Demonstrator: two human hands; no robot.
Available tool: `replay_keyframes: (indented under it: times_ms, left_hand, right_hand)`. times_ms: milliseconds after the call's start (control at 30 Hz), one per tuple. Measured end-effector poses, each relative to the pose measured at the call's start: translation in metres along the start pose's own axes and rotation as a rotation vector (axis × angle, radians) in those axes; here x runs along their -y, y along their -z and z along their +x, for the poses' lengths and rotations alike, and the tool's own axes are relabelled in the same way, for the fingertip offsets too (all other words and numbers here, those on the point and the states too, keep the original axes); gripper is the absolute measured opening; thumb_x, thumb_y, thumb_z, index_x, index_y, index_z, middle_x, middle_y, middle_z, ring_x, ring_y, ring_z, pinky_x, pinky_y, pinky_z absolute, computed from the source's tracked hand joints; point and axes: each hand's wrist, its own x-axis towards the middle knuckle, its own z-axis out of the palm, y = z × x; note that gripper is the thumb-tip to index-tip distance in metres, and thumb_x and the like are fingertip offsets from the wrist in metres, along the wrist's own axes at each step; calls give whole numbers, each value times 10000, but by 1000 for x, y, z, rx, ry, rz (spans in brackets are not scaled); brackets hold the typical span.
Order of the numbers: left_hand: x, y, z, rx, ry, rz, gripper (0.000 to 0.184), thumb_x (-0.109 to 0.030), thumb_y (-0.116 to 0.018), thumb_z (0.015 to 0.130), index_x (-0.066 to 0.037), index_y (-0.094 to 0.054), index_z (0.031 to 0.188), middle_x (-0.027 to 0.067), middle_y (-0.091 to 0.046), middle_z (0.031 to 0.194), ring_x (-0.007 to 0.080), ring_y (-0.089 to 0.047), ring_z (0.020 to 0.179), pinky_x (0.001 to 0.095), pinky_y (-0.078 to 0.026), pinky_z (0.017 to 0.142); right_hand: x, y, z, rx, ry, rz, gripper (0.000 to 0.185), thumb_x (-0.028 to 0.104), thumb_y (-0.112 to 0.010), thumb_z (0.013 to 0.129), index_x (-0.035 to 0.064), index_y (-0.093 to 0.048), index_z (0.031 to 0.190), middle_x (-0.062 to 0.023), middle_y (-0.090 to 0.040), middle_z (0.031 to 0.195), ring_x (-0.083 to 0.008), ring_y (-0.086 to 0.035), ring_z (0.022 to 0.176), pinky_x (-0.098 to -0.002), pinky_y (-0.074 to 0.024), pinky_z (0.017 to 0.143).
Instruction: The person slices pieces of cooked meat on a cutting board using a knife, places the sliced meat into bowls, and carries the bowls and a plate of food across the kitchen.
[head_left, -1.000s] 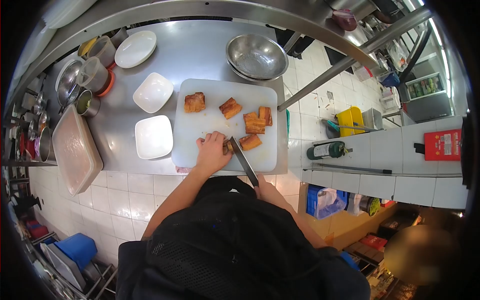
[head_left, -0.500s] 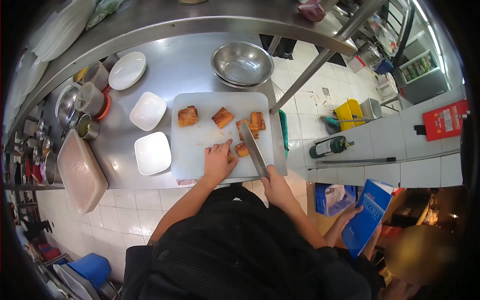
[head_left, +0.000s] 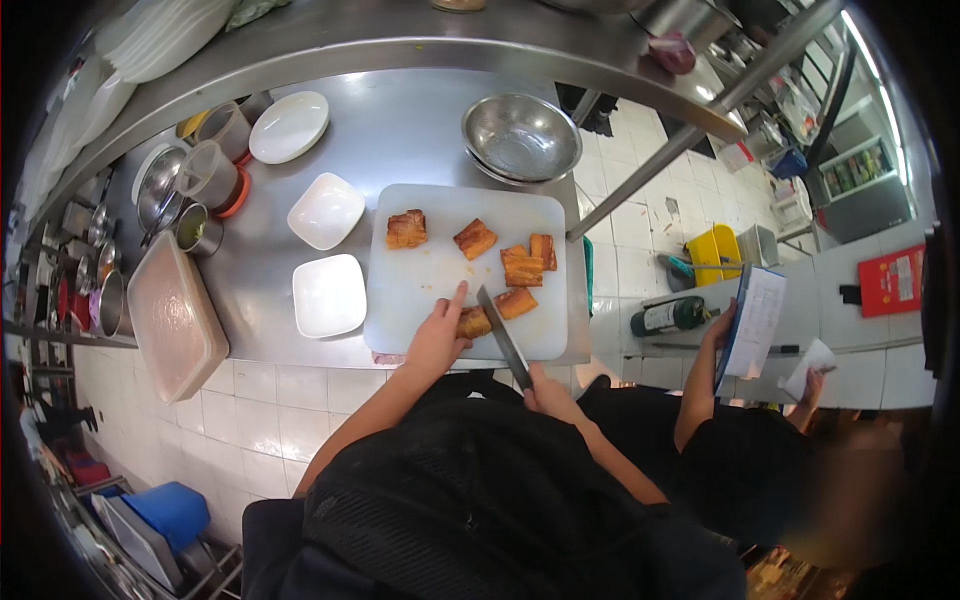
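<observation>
My right hand (head_left: 552,393) grips the handle of a kitchen knife (head_left: 504,336). Its blade stands between two chunks of browned, layered meat, one on the left (head_left: 474,322) and another on the right (head_left: 516,302). Against the left chunk rests my left hand (head_left: 436,335), thumb on the near side, index finger stretched along the far left; some fingers are hidden. Other browned chunks lie farther up the white cutting board (head_left: 420,290): one at the far left (head_left: 406,229), one mid-board (head_left: 474,239), and two touching at the right (head_left: 522,266).
Two white square bowls (head_left: 330,296) stand left of the board. Stacked metal bowls (head_left: 522,135) sit beyond it, a round white plate (head_left: 290,127) at back left. A lidded tub (head_left: 178,315) juts over the left edge. Overhead runs a metal shelf (head_left: 400,50). A co-worker holds papers (head_left: 757,322) at right.
The knife has come down from above the chunks and now sits between two of them. My view has shifted left. The co-worker's blue book has been opened, showing white pages.
</observation>
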Motion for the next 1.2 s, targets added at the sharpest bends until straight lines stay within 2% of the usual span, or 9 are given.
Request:
replay_keyframes:
  times_ms: [200,333,400,633,700,833,867,933,1200]
  left_hand:
    - [3,48,23,-126,-54,21,1110,13,-814,763,-201,-190,1656,220,-573,1209,456,-616,1106,497,-524,973]
    - [37,100,79,-286,-257,36,1102,3,-824,751,-199,-217,1649,230,-587,1287,452,-610,1134,485,-515,987]
    - [36,133,102,-204,-155,37,1124,4,-828,737,-203,-213,1655,226,-611,1285,430,-623,1133,474,-516,992]
    - [70,154,132,69,-75,-35,1202,-109,-878,699,-218,-179,1671,211,-636,1270,401,-629,1144,463,-515,1002]
    - [56,159,120,-137,-136,212,1141,-202,-893,710,-156,-249,1651,214,-618,1311,410,-598,1186,471,-501,1023]
    - [28,122,120,-364,-240,247,867,-246,-812,829,-44,-395,1562,226,-580,1364,404,-580,1177,481,-485,1037]
    - [18,101,121,-266,-281,217,859,-221,-799,839,-53,-381,1570,229,-569,1373,404,-572,1190,486,-484,1033]
    - [-4,61,133,-178,-320,178,852,-196,-786,848,-62,-366,1577,232,-559,1381,403,-565,1203,492,-482,1030]
    - [4,12,118,-72,-177,240,889,-55,-714,828,-86,-289,1609,209,-544,1307,412,-515,1246,517,-417,1050]
  right_hand:
    - [42,9,40,-52,218,139,348,63,-552,936,7,-389,1238,-377,-623,823,-593,-614,859,-647,-459,759]
    - [99,20,92,-134,202,205,298,52,-514,959,-17,-391,1222,-389,-620,860,-586,-619,878,-607,-466,765]
    - [119,18,119,-195,238,194,297,52,-506,958,-22,-388,1221,-395,-620,867,-583,-620,884,-609,-468,773]
    - [124,18,130,-163,101,241,308,46,-520,944,-11,-421,1230,-396,-638,946,-571,-635,936,-614,-482,824]
    - [101,17,109,-200,84,255,310,48,-529,943,-6,-431,1233,-379,-642,934,-566,-642,914,-597,-494,803]
    - [58,36,58,-339,50,530,323,31,-524,971,17,-444,1284,-171,-610,796,-244,-618,602,-392,-498,567]
    - [52,40,49,-338,54,522,323,31,-524,971,17,-444,1284,-171,-610,796,-244,-618,602,-392,-498,567]
    - [43,45,34,-412,-80,670,301,21,-505,1004,23,-432,1297,-40,-520,715,-98,-511,467,-270,-428,413]
    - [32,49,10,-381,-105,706,365,34,-541,998,-19,-451,1348,-72,-566,756,-115,-535,509,-293,-448,468]
